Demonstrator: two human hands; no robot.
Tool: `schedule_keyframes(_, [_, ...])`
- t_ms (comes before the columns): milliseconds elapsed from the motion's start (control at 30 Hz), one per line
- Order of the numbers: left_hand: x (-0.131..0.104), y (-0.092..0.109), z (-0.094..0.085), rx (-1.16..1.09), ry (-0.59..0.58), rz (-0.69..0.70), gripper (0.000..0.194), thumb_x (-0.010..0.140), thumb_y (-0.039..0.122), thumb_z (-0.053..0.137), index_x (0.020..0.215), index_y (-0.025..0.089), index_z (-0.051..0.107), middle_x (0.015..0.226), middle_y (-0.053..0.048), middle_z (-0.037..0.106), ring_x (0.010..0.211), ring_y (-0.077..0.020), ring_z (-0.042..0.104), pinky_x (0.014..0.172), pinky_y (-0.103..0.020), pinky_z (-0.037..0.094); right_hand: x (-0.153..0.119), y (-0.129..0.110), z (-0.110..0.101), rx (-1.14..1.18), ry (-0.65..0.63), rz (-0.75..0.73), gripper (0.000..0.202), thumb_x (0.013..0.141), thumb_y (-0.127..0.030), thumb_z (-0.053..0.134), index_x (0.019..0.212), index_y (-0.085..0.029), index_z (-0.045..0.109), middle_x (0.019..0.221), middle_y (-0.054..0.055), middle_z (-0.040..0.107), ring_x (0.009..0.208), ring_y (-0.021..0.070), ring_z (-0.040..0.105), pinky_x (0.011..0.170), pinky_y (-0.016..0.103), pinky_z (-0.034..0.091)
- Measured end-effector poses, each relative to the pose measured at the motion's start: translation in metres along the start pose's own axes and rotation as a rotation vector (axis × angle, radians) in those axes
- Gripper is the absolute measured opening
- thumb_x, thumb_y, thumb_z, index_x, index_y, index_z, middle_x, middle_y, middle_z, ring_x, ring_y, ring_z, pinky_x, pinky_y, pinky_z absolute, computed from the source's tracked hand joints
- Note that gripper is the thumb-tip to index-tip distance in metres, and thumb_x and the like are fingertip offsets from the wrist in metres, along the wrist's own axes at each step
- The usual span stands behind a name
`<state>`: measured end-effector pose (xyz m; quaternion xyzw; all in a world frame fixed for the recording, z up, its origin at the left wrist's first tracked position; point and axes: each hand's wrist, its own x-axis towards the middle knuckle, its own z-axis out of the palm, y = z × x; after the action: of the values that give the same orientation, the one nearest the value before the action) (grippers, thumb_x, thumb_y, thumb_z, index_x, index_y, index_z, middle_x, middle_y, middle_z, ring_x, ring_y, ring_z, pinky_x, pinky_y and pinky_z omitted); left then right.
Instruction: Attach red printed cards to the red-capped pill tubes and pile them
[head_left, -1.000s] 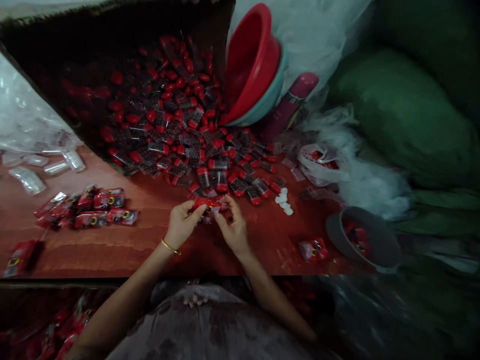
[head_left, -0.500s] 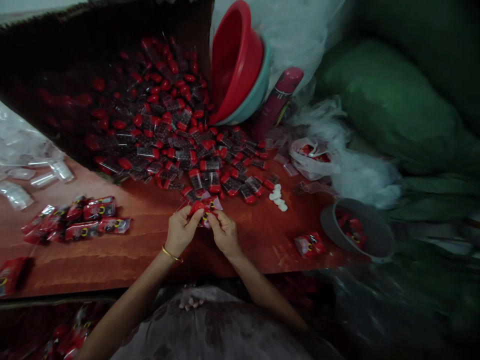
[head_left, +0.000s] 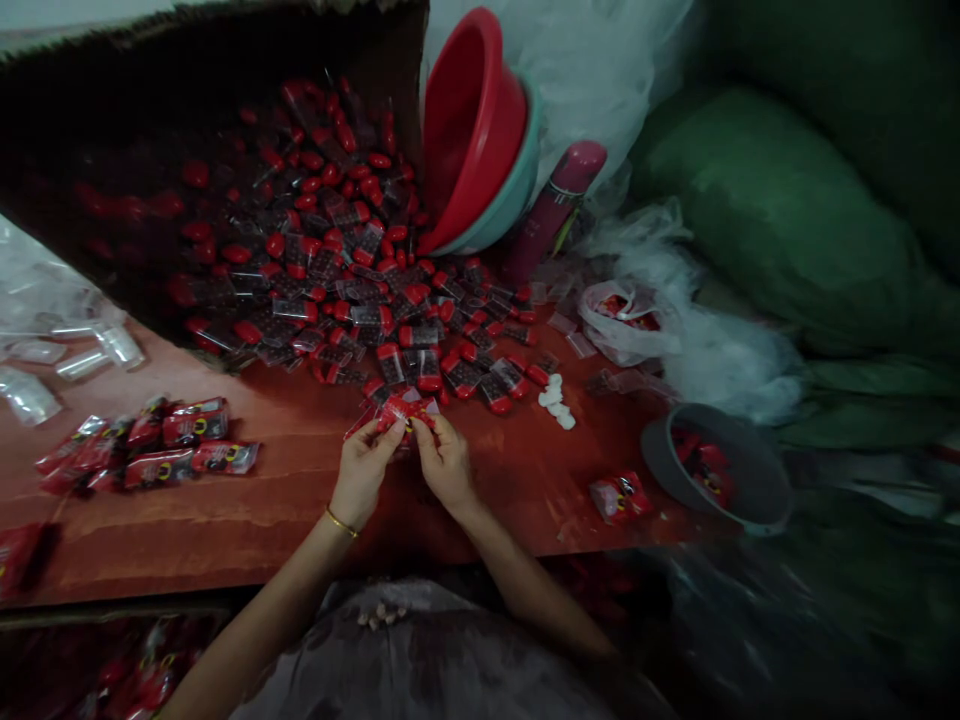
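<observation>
Dim, uneven light falls across a reddish tabletop [head_left: 187,535]. Behind it rises pale plastic sheeting [head_left: 592,75]; to the right, bulky green sacks [head_left: 795,200] sink into deep shadow.

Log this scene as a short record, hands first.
Left hand: pinching a red packet; gold bracelet on wrist
Right hand: pinching the same packet
Beyond hands: red-ended clear cases, many inside a cardboard box
Left side: several red packets
Right side: white discs, grey bowl holding red items
Back: red basin against teal basin
</observation>
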<state>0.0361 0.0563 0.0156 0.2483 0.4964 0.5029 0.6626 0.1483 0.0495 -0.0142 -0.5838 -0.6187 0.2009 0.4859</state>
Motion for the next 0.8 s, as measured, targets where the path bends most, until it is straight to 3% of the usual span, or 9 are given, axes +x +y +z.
schedule_keyframes(100, [0.002,0.001,0.002,-0.006,0.014,0.028,0.039,0.051,0.040,0.082,0.076,0.013,0.068,0.072,0.000,0.069,0.061,-0.0090,0.060,0.059,-0.021,0.051,0.003,-0.003,0.000,-0.096,0.001,-0.104,0.025,0.091,-0.031,0.042,0.080,-0.019,0.061,0.075,0.005,0.068,0.072,0.0178,0.061,0.069,0.029,0.046])
schedule_keyframes(233, [0.010,0.011,0.002,-0.028,0.087,-0.077,0.044,0.042,0.039,0.085,0.070,0.012,0.065,0.059,0.001,0.066,0.048,-0.0083,0.058,0.049,-0.019,0.048,0.027,0.007,-0.015,-0.196,-0.054,-0.190,0.029,0.094,-0.030,0.036,0.087,-0.019,0.062,0.080,0.005,0.068,0.078,0.0173,0.060,0.075,0.030,0.043])
schedule_keyframes(367, [0.013,0.020,0.002,-0.072,0.097,-0.142,0.043,0.038,0.035,0.087,0.066,0.012,0.063,0.055,0.001,0.064,0.046,-0.0088,0.058,0.046,-0.019,0.047,0.064,0.040,-0.036,-0.573,0.063,-0.066,0.031,0.088,-0.040,0.047,0.094,-0.014,0.063,0.102,0.014,0.064,0.095,0.0263,0.053,0.082,0.040,0.037])
schedule_keyframes(467, [0.011,0.019,0.004,-0.070,0.038,-0.196,0.040,0.045,0.035,0.086,0.068,0.012,0.063,0.056,-0.001,0.065,0.048,-0.0104,0.060,0.046,-0.019,0.047,0.077,0.062,-0.044,-0.724,0.048,-0.024,0.032,0.084,-0.042,0.055,0.093,-0.013,0.064,0.107,0.017,0.062,0.097,0.0300,0.050,0.082,0.045,0.035])
schedule_keyframes(633, [0.009,0.014,0.002,-0.041,0.010,-0.223,0.035,0.054,0.037,0.082,0.067,0.013,0.061,0.058,-0.001,0.066,0.047,-0.0101,0.059,0.047,-0.021,0.048,0.056,0.069,-0.054,-0.581,0.078,-0.073,0.024,0.081,-0.039,0.058,0.089,-0.016,0.060,0.088,0.010,0.066,0.085,0.0257,0.055,0.079,0.041,0.038])
schedule_keyframes(800, [0.011,0.012,0.000,-0.057,-0.003,-0.235,0.037,0.051,0.039,0.083,0.067,0.013,0.061,0.058,-0.001,0.067,0.050,-0.0104,0.060,0.049,-0.021,0.048,0.018,0.044,-0.073,-0.143,0.056,0.150,0.024,0.080,-0.042,0.057,0.089,-0.020,0.055,0.073,0.002,0.063,0.064,0.0173,0.059,0.063,0.030,0.045])
